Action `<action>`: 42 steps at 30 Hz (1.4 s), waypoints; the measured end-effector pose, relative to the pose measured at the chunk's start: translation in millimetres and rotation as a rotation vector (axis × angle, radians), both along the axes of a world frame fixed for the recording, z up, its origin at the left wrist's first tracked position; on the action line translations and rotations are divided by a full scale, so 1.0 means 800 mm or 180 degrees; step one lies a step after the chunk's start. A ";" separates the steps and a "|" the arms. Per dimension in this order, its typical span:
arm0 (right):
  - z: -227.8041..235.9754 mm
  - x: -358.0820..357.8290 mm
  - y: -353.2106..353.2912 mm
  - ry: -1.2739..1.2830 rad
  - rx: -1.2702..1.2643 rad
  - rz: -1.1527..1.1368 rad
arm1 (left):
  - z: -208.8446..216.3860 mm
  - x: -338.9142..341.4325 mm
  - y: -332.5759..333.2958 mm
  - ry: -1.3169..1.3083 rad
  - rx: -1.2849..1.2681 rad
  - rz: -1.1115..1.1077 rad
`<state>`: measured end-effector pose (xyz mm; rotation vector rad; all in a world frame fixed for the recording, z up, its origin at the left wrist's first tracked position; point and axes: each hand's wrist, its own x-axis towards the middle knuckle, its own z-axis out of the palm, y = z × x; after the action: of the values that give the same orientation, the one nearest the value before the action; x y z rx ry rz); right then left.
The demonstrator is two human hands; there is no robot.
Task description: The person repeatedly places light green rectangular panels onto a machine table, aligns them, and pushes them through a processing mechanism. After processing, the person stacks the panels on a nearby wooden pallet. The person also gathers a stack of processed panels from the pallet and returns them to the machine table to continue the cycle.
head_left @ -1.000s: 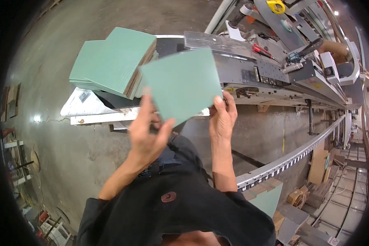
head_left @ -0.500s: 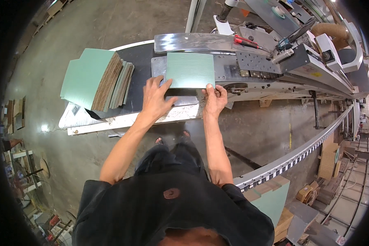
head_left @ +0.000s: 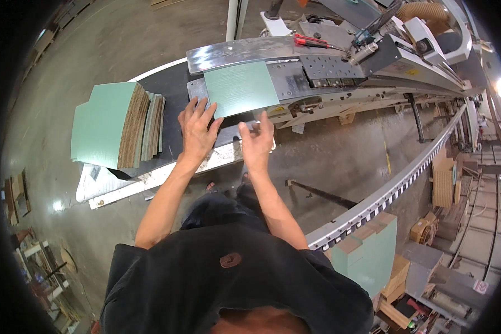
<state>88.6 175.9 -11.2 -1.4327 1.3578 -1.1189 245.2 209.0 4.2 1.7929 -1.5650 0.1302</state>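
Note:
A pale green rectangular panel (head_left: 241, 88) lies flat on the machine's metal bed in front of me. At its near left corner is my left hand (head_left: 197, 129), fingers spread, with the fingertips at the panel's edge. My right hand (head_left: 256, 142) is just below the near edge, apart from the panel and holding nothing. Its fingers are loosely bent, spaced apart and a little blurred. To the left, a stack of green-faced boards (head_left: 103, 125) with brown edges leans on the dark table surface (head_left: 172, 100).
Behind the panel runs a polished metal fence (head_left: 236, 54). A red utility knife (head_left: 312, 41) lies near its right end, beside a perforated plate (head_left: 331, 68). The machine's long rail (head_left: 398, 186) curves across the right. More green boards (head_left: 370, 256) are stacked at lower right.
My right hand has let go of the panel's near right corner and drawn back toward me. My left hand stays by the near left corner. The whole view has shifted and turned slightly.

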 end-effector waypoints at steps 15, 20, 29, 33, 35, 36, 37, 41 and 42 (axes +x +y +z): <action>-0.019 -0.027 -0.057 0.0419 -0.0573 -0.0324 | -0.014 -0.047 -0.055 -0.0042 -0.0030 -0.0336; -0.018 -0.079 -0.107 0.0419 -0.0581 -0.0399 | -0.013 -0.097 -0.102 -0.0078 0.0010 -0.0472; -0.012 -0.190 -0.205 0.0185 -0.0700 -0.0562 | -0.012 -0.215 -0.205 -0.0012 0.0008 -0.0638; -0.024 -0.236 -0.245 0.0229 -0.0808 -0.0727 | -0.008 -0.264 -0.247 0.0078 -0.0011 -0.0718; -0.021 -0.254 -0.266 0.0154 -0.0953 -0.0773 | -0.015 -0.286 -0.268 0.0265 0.0033 -0.0727; -0.020 -0.262 -0.274 0.0111 -0.0882 -0.0791 | -0.018 -0.295 -0.278 0.0099 -0.0121 -0.0675; -0.020 -0.271 -0.281 0.0159 -0.0855 -0.0830 | -0.019 -0.304 -0.286 0.0141 -0.0174 -0.0727; -0.014 -0.297 -0.318 0.0369 -0.0739 -0.0860 | -0.012 -0.328 -0.323 0.0319 -0.0245 -0.0845; -0.019 -0.305 -0.330 0.0447 -0.0860 -0.0869 | -0.008 -0.333 -0.332 0.0469 -0.0109 -0.0867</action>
<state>-155.2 -88.4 -26.4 -1.5737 1.5834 -1.4454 -21.0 -56.9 -2.6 1.5102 -1.6707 -0.1021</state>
